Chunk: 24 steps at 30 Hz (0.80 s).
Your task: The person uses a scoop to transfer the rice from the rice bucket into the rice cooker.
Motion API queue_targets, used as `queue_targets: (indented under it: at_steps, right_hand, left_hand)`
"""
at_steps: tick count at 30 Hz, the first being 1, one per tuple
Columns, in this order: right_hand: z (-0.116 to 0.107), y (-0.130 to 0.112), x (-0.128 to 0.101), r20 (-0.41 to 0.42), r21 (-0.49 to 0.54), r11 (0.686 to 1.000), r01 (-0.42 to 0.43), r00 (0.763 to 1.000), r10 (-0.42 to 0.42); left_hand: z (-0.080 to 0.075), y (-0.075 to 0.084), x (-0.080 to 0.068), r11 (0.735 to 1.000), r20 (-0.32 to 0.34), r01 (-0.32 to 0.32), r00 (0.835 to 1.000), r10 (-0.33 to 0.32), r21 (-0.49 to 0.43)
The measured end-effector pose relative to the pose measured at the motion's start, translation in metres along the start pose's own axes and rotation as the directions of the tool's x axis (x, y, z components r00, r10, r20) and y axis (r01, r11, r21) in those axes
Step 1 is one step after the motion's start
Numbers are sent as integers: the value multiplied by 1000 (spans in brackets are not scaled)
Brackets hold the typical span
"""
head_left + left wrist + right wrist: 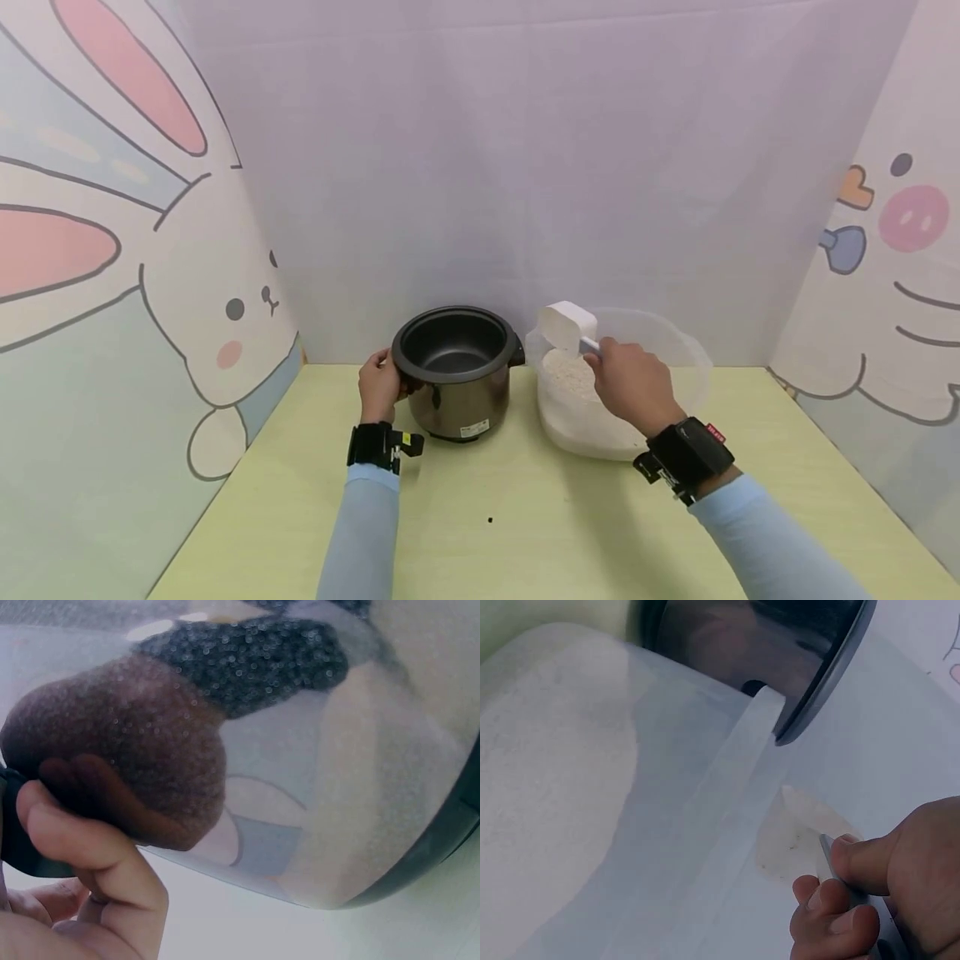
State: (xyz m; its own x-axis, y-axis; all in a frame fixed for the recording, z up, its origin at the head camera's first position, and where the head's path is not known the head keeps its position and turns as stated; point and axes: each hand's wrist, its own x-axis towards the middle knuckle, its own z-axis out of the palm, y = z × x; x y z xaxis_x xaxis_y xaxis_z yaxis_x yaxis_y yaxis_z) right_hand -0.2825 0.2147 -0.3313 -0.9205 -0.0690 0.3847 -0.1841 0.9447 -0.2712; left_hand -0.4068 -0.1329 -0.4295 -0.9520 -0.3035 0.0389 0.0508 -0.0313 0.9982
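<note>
A shiny dark rice cooker (480, 408) stands lidless on the table, its black inside (453, 350) facing up. My left hand (379, 386) grips the handle on its left side; in the left wrist view curled fingers (112, 877) hold this dark handle against the glossy wall. Right of the cooker is a translucent plastic bin (693, 358) with white rice (573, 375) in it. Over the bin's near-left rim, my right hand (637, 383) pinches the grey handle of a white measuring scoop (567, 323). The scoop is tilted, and I cannot tell whether it holds rice.
The cooker's right handle (517, 354) points toward the bin, with a narrow gap between them. Behind both hangs a pale cloth backdrop (450, 167). Cartoon-printed panels flank the light yellow table (450, 542), where a small dark speck (491, 520) lies near the front.
</note>
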Motion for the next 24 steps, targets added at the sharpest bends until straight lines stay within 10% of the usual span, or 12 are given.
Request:
queue_targets:
  at_steps: [24]
  right_hand:
    - [23, 59, 29, 238, -68, 987, -143, 959, 155]
  left_hand:
    - [1, -2, -1, 1000, -24, -19, 1000, 19, 6]
